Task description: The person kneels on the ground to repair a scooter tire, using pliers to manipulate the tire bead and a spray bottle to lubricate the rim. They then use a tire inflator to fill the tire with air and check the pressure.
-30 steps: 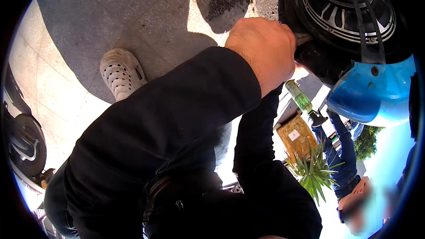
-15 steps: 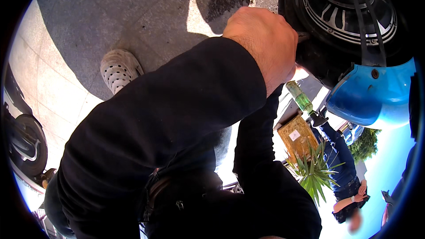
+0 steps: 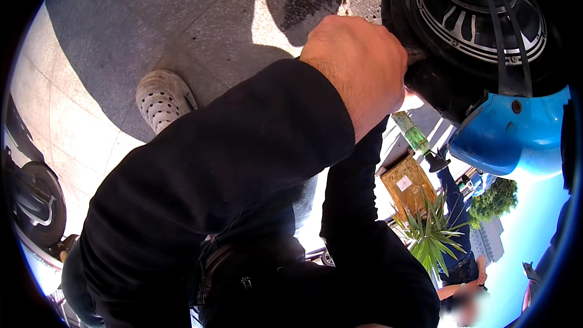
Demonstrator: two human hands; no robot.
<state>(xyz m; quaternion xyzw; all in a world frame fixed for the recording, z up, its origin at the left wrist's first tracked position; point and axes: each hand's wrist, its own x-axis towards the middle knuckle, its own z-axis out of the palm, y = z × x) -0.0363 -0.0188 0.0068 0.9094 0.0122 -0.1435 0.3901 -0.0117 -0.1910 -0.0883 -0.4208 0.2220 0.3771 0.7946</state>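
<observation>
My left hand [image 3: 355, 70] is closed in a fist beside the black tyre [image 3: 401, 6] of a wheel with a black and silver hub [image 3: 477, 27], at upper right. It grips something dark that I cannot make out, mostly covered by the fingers. Behind it rises my right forearm [image 3: 352, 188] in a black sleeve; that hand and its fingers are hidden. A curved blue body panel [image 3: 510, 133] sits just below the wheel, with a black metal strut [image 3: 504, 61] running over the hub.
A grey perforated clog [image 3: 161, 100] rests on the paved ground [image 3: 97, 54]. Another vehicle's wheel [image 3: 39, 200] is at far left. At right are a green cylindrical object [image 3: 410, 130], a wooden box [image 3: 407, 185], a spiky plant [image 3: 434, 237] and another person's hands [image 3: 480, 273] and dark-clad legs.
My left hand shifted up and back down slightly, still closed at the same spot by the wheel. The other person at right has shifted position.
</observation>
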